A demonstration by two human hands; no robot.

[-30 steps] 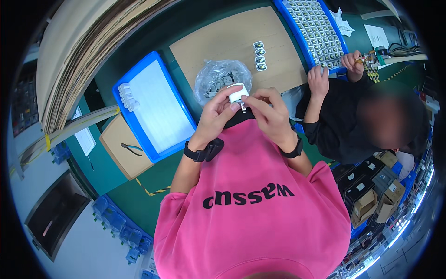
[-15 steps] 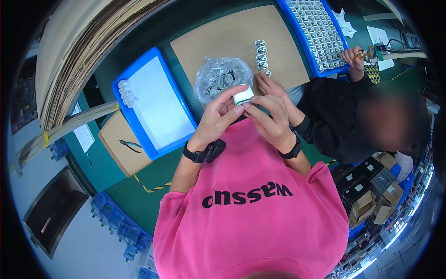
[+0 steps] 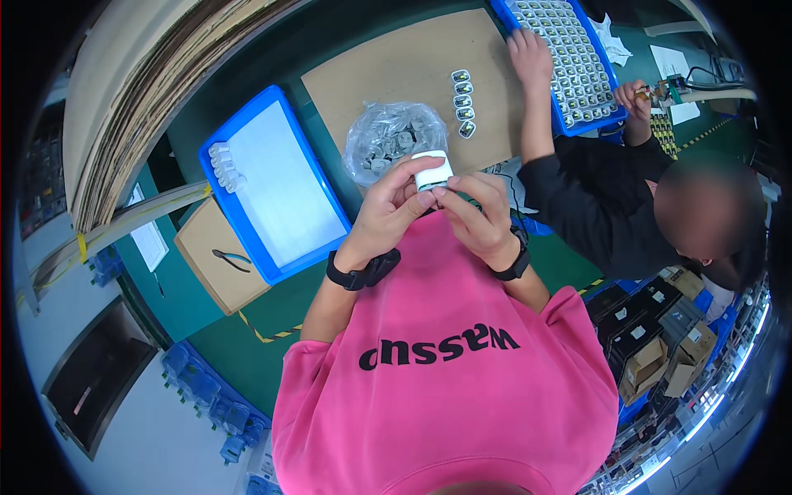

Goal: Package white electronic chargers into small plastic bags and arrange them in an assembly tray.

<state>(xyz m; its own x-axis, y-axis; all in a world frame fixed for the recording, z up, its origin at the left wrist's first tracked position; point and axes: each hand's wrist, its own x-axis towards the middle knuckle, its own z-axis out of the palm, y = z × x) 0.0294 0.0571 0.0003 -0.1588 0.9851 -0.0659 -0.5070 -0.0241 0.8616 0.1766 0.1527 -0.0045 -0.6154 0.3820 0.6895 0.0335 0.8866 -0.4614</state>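
A small white plastic housing [image 3: 433, 172] with a thin green strip along its lower edge is held up before my chest. My left hand [image 3: 384, 213] is closed around its left side, thumb at the lower edge. The fingers of my right hand [image 3: 481, 216] pinch its lower right edge, and what they touch inside is hidden. Just beyond the hands sits a clear plastic bag [image 3: 360, 139] of small grey pieces. It rests on a cardboard sheet [image 3: 363, 62], where several white housings [image 3: 463, 101] with dark insides stand in a row.
A blue tray [image 3: 309, 173] at left has a white lining and several translucent pieces [image 3: 224, 167]. Pliers [image 3: 232, 260] lie on cardboard beside it. At right, a co-worker's hand [image 3: 530, 56] reaches by a blue tray [image 3: 563, 124] full of housings; their other hand [image 3: 634, 101] holds a small part.
The co-worker's nearer hand has left the end of the row and moved up to the full blue tray. My hands stay in place; the white housing has tipped slightly.
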